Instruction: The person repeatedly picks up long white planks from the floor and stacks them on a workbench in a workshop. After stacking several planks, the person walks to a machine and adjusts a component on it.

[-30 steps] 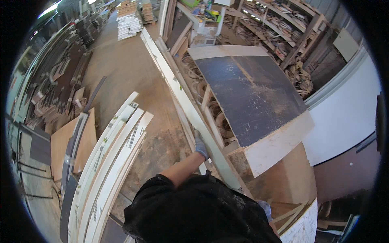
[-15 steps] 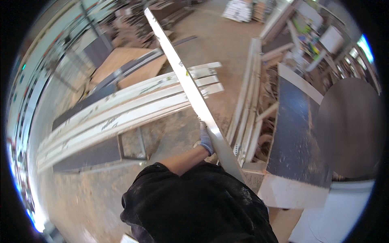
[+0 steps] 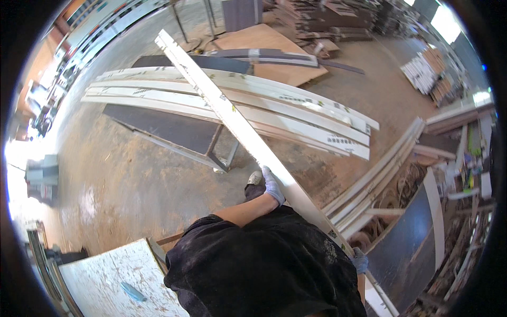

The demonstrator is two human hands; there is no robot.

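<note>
A long white board (image 3: 248, 137) slants across my front, from the upper left down past my right side. My left hand (image 3: 272, 189), in a pale glove, grips its left edge around the middle, with the fingers partly hidden at the board. Farther back along the same board, my right hand (image 3: 359, 260), also gloved, holds its right edge close to my hip; its fingers are only partly visible. Beyond the held board, several long white boards (image 3: 296, 119) lie side by side on a low support with a dark panel (image 3: 169, 127).
More long boards (image 3: 377, 182) lie at the right beside a dark sheet (image 3: 404, 248). A brown sheet (image 3: 264, 39) lies on the floor farther off, near stacked planks (image 3: 327, 21). Lower left stands a scuffed white tabletop (image 3: 119, 277) with a blue object (image 3: 133, 291) on it.
My view has turned left, so the boards and floor have shifted right. The held board has swung along with me, and my right hand has come into sight on it.
</note>
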